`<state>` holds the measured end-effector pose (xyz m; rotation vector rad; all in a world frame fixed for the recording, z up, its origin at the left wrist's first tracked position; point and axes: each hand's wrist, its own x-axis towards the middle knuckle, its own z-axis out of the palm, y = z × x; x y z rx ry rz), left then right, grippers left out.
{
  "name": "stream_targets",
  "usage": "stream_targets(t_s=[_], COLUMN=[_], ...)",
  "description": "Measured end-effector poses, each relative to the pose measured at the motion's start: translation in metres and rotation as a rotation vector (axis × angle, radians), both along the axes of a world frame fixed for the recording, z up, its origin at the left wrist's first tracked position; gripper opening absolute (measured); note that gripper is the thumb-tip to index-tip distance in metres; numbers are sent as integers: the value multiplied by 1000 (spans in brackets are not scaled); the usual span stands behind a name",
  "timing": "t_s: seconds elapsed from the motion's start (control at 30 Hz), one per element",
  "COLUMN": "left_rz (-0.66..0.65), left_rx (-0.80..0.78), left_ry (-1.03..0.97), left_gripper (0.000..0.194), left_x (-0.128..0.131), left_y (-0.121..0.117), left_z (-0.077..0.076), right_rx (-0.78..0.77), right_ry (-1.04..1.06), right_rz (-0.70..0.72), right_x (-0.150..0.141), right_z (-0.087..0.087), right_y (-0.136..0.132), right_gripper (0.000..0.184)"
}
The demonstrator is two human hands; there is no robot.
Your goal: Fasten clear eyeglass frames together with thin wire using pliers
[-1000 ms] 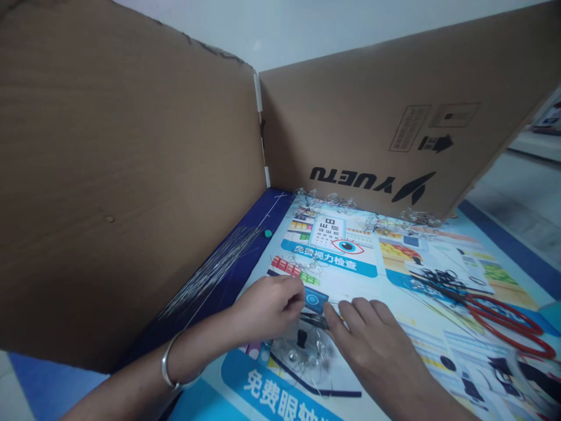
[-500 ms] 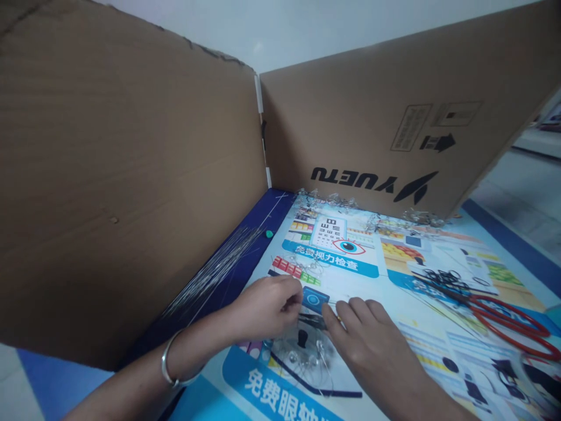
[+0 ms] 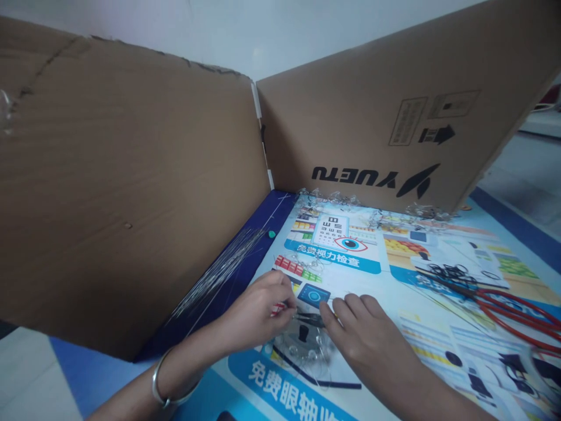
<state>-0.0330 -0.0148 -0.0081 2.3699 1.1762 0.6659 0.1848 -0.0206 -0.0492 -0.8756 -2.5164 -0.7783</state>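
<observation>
My left hand [image 3: 265, 304], with a silver bangle on its wrist, is closed in a pinch at the middle of the table. What its fingertips hold is too fine to make out. My right hand [image 3: 372, 342] grips a pair of small dark pliers [image 3: 310, 319], whose pointed jaws reach to the left fingertips. Most of the handles are hidden in the palm. Just below the jaws is a tangle of clear beads on thin wire [image 3: 314, 354]; whether it hangs from the fingers or lies on the table I cannot tell.
Cardboard panels [image 3: 175, 175] stand at left and back. A bundle of thin wires [image 3: 219, 272] lies along the left one. Beaded wire pieces [image 3: 333, 199] line the back panel. Red-handled scissors [image 3: 517, 310] and black rings [image 3: 456, 273] lie right, near a tape roll [image 3: 541, 371].
My left hand has shifted slightly left and its pinch has turned a little. My right hand keeps its hold on the pliers. The camera view has tilted slightly.
</observation>
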Motion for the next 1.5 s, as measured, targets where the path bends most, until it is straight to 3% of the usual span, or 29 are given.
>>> stream_targets(t_s=[0.6,1.1,1.5], left_rz=[65,21,16], left_rx=[-85,-112,-81], left_ry=[-64,-64,-53], left_gripper=[13,16,18], left_x=[5,5,6], left_y=[-15,-12,-14], left_z=[3,1,-2], right_rx=[100,126,126], right_ry=[9,-25,-65], right_rz=[16,26,39], right_x=[-4,-9,-7], right_z=[5,2,4], right_y=[-3,-3,-6], right_gripper=[23,19,27])
